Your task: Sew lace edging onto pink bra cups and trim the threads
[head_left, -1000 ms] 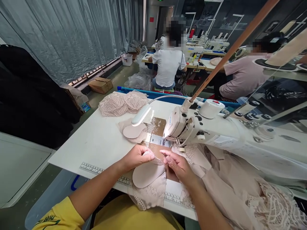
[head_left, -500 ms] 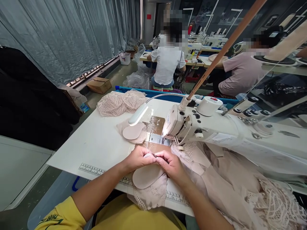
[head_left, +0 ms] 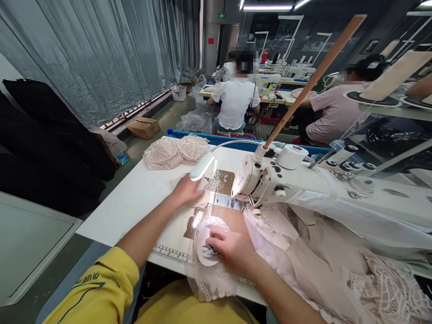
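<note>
Lamp (head_left: 202, 167) overlaps fingertips of left hand (head_left: 185, 191). Far lace piece (head_left: 202, 201) mostly covered by that hand; thumb apart from fingers, cannot tell whether gripping. Small grey tool (head_left: 209, 250) blurred, kind unclear. Right hand (head_left: 233, 249) curled closed around it, over near lace piece (head_left: 214, 273), which overhangs front edge of table (head_left: 128, 202).

The white desk (head_left: 135, 202), ruler markings (head_left: 172, 254) along its front edge, carries a sewing machine (head_left: 293, 182), two mounds of beige lace (head_left: 164, 154) far left, a lace-edged piece (head_left: 216, 285) overhanging the front, and heaped fabric (head_left: 324, 252) to the right.
</note>
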Motion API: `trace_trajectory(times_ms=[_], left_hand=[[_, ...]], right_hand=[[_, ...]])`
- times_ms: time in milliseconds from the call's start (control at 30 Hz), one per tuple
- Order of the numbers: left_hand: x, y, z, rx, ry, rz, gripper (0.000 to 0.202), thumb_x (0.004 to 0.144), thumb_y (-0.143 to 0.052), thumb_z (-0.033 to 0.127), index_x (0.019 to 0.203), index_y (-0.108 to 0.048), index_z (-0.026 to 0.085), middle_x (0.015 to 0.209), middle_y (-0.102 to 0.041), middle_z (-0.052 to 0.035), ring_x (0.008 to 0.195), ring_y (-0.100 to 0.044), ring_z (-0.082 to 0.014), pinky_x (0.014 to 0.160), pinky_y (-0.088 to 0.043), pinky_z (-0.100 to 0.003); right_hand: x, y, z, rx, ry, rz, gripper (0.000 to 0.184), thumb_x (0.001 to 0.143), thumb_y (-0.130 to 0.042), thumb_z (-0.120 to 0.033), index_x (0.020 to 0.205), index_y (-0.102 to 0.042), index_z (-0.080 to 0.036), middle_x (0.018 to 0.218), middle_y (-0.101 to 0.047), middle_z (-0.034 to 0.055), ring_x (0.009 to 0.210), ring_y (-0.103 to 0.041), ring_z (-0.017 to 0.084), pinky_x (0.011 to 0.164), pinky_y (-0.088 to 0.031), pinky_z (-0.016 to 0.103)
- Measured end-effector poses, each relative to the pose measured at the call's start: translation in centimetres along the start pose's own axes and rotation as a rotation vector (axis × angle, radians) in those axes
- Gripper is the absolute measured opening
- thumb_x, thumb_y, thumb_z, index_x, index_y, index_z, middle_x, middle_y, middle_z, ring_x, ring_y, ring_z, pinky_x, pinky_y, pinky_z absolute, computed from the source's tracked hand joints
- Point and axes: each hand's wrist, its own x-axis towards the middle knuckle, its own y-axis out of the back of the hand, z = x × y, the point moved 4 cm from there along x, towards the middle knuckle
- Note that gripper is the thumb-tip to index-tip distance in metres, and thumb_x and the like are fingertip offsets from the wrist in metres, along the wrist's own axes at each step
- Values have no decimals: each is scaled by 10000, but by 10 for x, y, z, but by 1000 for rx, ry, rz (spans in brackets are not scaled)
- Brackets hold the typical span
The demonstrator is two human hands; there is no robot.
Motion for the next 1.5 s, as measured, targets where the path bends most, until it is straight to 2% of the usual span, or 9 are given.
trace_trajectory(times_ms=[100,233,367,500,667,833,1033,1233,1500], left_hand=[[14,-11,-18,-50,90,-89,362,610,-707,244,960,-659,164,884,-640,-73,843,-595,-257,701,-429,-292],[1,-25,-24,-243,90,-274,199,665,-657,326,753,-669,148,643,-581,-7,637,-554,-177,576,-398,-246],[-17,-28,-11,-492,-24,-400,287,764,-590,410,800,-647,131,718,-599,-13,656,-542,-141,605,-409,-229],[-24,-28,1,-630,-112,-479,290,788,-595,412,798,-634,125,740,-589,-18,682,-529,-133,636,-409,-230],[-28,-32,4,-668,-169,-494,241,780,-632,352,884,-653,136,856,-627,-43,800,-558,-161,716,-423,-245],[-34,-41,13,-588,-262,-445,346,714,-726,364,979,-647,156,882,-618,-28,771,-528,-148,664,-390,-225],[-36,-59,13,-728,-111,-581,323,743,-697,423,699,-571,128,628,-464,43,588,-403,-86,523,-276,-191],[-40,-53,15,-875,-7,-727,321,722,-734,421,799,-668,116,719,-601,-9,654,-511,-118,590,-383,-207],[-40,-50,16,-877,53,-672,289,766,-694,386,856,-735,115,714,-629,-17,677,-520,-125,657,-406,-228]], right_hand=[[-5,6,6,-95,-74,-92,250,650,-496,-15,743,-621,-209,854,-651,31,679,-555,156,579,-385,245],[-22,32,21,-72,-327,-83,200,619,-477,0,620,-536,-191,693,-601,8,643,-534,156,577,-365,247],[-19,47,27,255,-447,119,166,844,-475,-210,883,-636,-208,895,-675,42,832,-609,205,729,-453,306],[7,39,41,443,-577,278,466,784,-627,-395,1203,-581,-196,1170,-640,104,1055,-586,264,861,-459,374],[32,23,43,518,-466,306,215,824,-583,-374,811,-652,-171,743,-629,23,717,-573,184,659,-442,297],[30,18,35,555,-408,329,301,875,-517,-409,681,-574,-186,649,-529,-12,638,-488,143,597,-391,261],[22,23,41,576,-427,376,246,885,-518,-411,820,-607,-191,760,-596,11,726,-541,161,684,-435,274],[5,35,49,608,-537,297,405,880,-473,-533,1106,-594,-220,827,-615,24,737,-576,178,710,-468,310],[-5,47,48,520,-583,144,330,857,-557,-485,1080,-637,-254,913,-624,16,874,-587,192,826,-460,326]])
